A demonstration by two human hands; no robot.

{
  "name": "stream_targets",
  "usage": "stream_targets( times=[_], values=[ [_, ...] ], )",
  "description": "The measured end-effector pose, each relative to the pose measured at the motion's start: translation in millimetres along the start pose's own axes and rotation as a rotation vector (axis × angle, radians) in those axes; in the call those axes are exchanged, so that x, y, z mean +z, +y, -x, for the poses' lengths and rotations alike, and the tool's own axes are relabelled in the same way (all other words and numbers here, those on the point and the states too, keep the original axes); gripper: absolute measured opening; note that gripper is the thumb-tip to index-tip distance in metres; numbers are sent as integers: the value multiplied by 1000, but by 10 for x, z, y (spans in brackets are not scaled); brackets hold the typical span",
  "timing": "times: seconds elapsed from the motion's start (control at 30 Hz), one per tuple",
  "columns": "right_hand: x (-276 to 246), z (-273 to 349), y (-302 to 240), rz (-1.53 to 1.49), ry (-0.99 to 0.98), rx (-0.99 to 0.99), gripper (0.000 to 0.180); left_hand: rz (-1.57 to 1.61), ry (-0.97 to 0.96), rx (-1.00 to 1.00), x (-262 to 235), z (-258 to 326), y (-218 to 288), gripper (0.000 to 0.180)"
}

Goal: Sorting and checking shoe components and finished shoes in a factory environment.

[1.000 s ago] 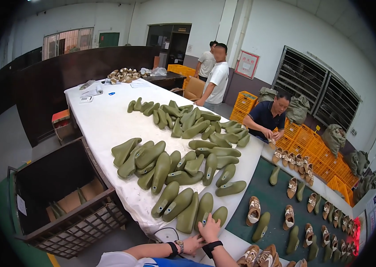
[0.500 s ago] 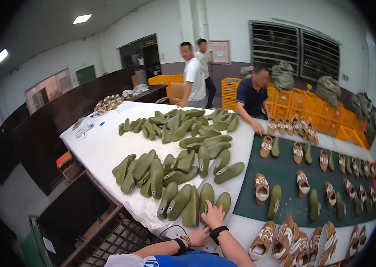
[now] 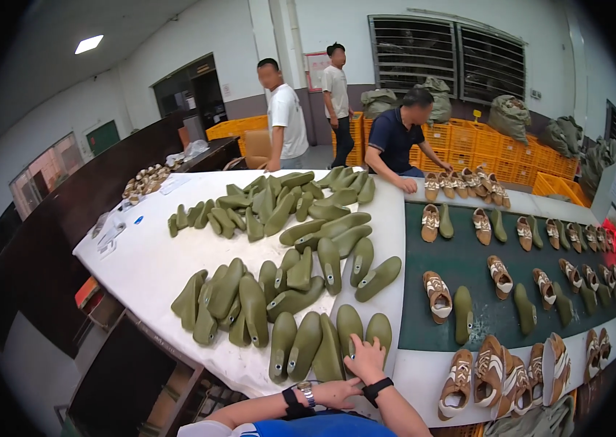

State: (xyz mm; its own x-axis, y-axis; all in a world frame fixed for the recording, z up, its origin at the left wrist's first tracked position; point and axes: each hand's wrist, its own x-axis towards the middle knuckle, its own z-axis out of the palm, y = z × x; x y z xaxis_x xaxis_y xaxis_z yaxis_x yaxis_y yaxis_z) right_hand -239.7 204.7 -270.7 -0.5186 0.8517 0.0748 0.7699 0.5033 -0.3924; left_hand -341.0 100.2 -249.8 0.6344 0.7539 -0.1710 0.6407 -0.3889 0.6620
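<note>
Olive-green shoe lasts lie in clusters on the white table. A short row of them is at its near edge. Over the right end of that row, my right hand has its fingers spread, touching the lower part of a last; another last stands just beside its fingers. My left hand, with a watch at the wrist, is low at the table's edge below the row. Its fingers reach flat toward my right wrist, with the tips partly hidden, and nothing shows in it. Dark bands circle both wrists.
To the right, a green belt carries brown-and-white sneakers paired with lasts. More sneakers line the near ledge. Across the table a person in dark blue handles shoes; two people in white stand farther left. Orange crates line the wall.
The view has swung to the right. My right hand has shifted slightly right, between the two end lasts. The farther person in white has moved apart from the nearer one.
</note>
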Motion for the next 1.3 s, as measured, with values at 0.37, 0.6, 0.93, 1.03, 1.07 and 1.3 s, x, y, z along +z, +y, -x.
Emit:
stream_targets(
  times=[0.37,0.6,0.93,1.03,1.07,1.3],
  values=[
    [51,8,57,-110,178,32,59,-207,300,-481,-3512,1776,-1253,54],
    [-52,-109,-238,64,82,64,62,-425,640,-933,-4594,3393,-3208,49],
    [86,-222,-184,3,128,205,62,-95,653,-684,-3100,2699,-2762,65],
    [146,-221,-168,-15,165,228,65,-721,525,-566,-2225,2473,-2602,67],
    [163,-200,-133,-23,166,239,65,-724,531,-553,-2252,2453,-2565,67],
    [-34,-218,-371,16,88,202,59,170,-319,-475,-3418,2844,-2732,64]
  ],
)
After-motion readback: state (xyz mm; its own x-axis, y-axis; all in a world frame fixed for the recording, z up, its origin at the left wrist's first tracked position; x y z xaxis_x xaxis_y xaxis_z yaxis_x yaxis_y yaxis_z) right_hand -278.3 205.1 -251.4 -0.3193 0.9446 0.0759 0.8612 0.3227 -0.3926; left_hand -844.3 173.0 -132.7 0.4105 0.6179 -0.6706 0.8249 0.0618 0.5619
